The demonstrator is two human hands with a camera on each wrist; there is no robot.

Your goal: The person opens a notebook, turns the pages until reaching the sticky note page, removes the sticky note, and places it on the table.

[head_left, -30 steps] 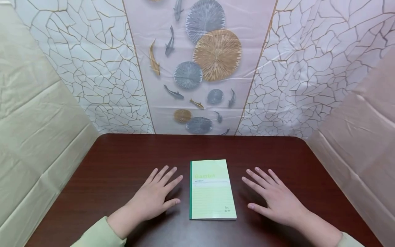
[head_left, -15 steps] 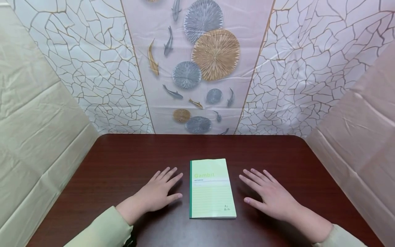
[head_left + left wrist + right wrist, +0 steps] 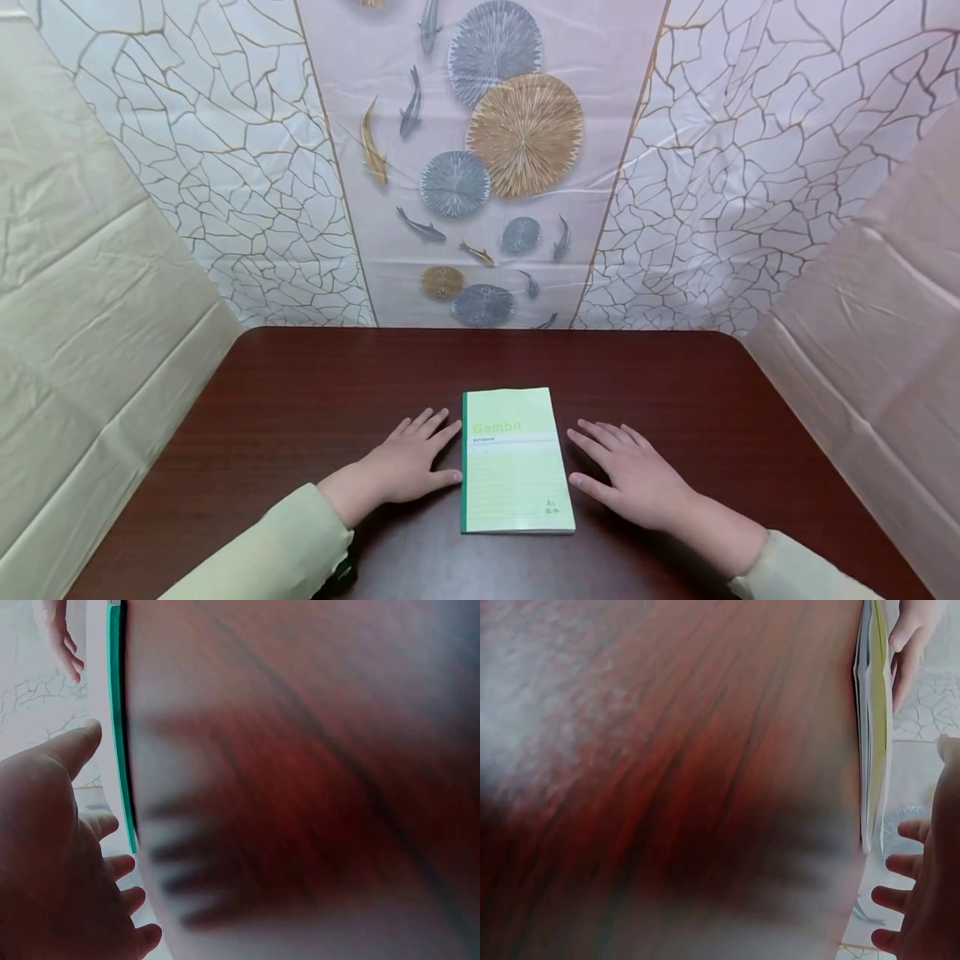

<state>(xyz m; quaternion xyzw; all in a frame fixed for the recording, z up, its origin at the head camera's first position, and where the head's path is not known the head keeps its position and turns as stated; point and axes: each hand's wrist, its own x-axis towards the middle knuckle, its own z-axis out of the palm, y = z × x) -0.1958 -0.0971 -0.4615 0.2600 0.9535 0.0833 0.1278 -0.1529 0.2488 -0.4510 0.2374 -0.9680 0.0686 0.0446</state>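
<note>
A pale green notebook [image 3: 516, 467] with "Gambit" printed on its cover lies closed on the dark wood table, its dark green spine on the left. My left hand [image 3: 407, 462] has its fingers spread, with thumb and index fingertips right at the spine. On the other side my right hand [image 3: 626, 475] hovers palm down with fingers extended, a short gap from the page edges. In the left wrist view the green spine [image 3: 118, 727] stands out beside the left thumb. The right wrist view shows the notebook's page edges [image 3: 866, 727] near the right fingertips. Neither hand holds anything.
The brown table [image 3: 337, 367] ends at a patterned back curtain [image 3: 480, 167] with fish and round leaf prints. Beige cloth walls [image 3: 97, 333] flank it on the left and the right. A dark band [image 3: 343, 575] shows under the left sleeve.
Both hands have moved inward toward the notebook, the left one rightward and the right one leftward. The notebook stays where it was.
</note>
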